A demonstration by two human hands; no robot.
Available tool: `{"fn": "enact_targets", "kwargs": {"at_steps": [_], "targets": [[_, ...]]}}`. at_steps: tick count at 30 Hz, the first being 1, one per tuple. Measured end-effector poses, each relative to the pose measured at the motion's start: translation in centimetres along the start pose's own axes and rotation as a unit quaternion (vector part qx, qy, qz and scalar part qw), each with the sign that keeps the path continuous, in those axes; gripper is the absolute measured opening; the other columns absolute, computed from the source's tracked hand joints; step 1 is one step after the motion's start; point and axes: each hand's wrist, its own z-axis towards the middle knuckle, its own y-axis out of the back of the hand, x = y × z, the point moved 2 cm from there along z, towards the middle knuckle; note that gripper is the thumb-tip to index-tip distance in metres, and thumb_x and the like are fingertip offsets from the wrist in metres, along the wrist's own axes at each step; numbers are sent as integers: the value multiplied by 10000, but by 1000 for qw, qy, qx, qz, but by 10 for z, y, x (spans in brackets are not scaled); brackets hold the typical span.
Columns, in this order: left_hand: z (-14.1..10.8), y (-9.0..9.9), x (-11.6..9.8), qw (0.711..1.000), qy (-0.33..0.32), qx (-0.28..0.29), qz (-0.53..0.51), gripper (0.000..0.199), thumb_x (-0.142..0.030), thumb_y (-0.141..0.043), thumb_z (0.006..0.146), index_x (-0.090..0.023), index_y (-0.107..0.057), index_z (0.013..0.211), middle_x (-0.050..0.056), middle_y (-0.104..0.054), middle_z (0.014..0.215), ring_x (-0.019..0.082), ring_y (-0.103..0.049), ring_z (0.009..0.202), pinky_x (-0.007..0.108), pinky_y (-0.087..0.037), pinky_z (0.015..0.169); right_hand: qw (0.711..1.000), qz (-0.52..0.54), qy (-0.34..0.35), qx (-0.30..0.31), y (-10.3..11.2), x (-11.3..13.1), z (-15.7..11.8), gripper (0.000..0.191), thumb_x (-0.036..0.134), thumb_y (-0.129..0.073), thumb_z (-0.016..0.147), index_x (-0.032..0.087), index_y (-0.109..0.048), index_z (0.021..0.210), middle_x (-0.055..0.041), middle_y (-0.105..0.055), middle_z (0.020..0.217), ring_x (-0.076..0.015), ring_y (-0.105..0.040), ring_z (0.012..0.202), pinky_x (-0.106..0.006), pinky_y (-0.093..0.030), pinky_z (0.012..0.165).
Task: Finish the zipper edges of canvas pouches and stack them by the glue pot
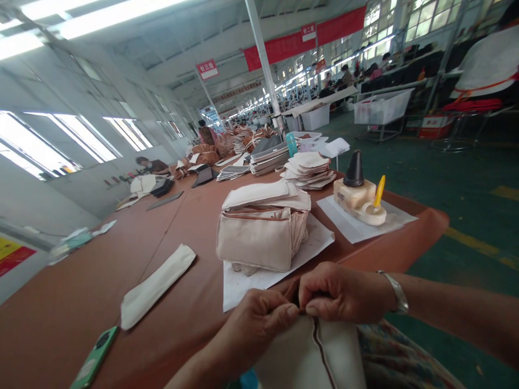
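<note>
My left hand (263,319) and my right hand (340,292) meet at the table's near edge, thumbs almost touching. Both are closed in a pinch on the brown-trimmed upper edge of a cream fabric piece (292,356). A dark brown seam runs down this piece, which hangs toward my lap; its lower part is out of frame. Just beyond my hands, a stack of sewn cream panels (255,237) rests on white paper (235,289). Right of that stack stands a glue container (352,194) with a black cone-shaped top, and a yellow-handled brush (379,192) sits in its small cup.
On the brown-covered table (162,286) lie a long cream strip (158,286) and a green phone (95,359). Farther back are cream pieces (308,168), grey stacks (270,156) and brown bundles (206,154). A person (156,166) sits at the far left side. White bins (383,108) stand across the aisle.
</note>
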Motion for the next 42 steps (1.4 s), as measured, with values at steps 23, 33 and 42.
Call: {"fn": "enact_targets", "kwargs": {"at_steps": [23, 33, 42], "targets": [[12, -4, 11, 977, 33, -34, -209, 388, -441, -871, 594, -88, -732, 672, 41, -624, 700, 125, -521, 634, 215, -357, 577, 977, 200, -47, -64, -4, -9, -4, 339, 453, -474, 978, 126, -519, 1056, 39, -449, 702, -92, -356, 595, -201, -290, 533], [9, 0, 15, 961, 62, -62, -261, 337, -346, -875, 613, -74, -775, 786, 88, -719, 698, 132, -588, 582, 221, -419, 572, 925, -248, 192, -216, -3, 18, -19, 122, 104, -471, 926, 149, -573, 976, -76, -559, 856, -179, -512, 782, -287, -418, 685], [0, -9, 6, 960, 41, -71, -266, 307, -324, -864, 640, -85, -789, 818, 81, -735, 702, 114, -591, 582, 208, -420, 582, 900, -368, 180, -146, -19, 17, -14, 162, 105, -434, 938, 106, -594, 909, -87, -577, 798, -187, -503, 717, -300, -376, 624]]}}
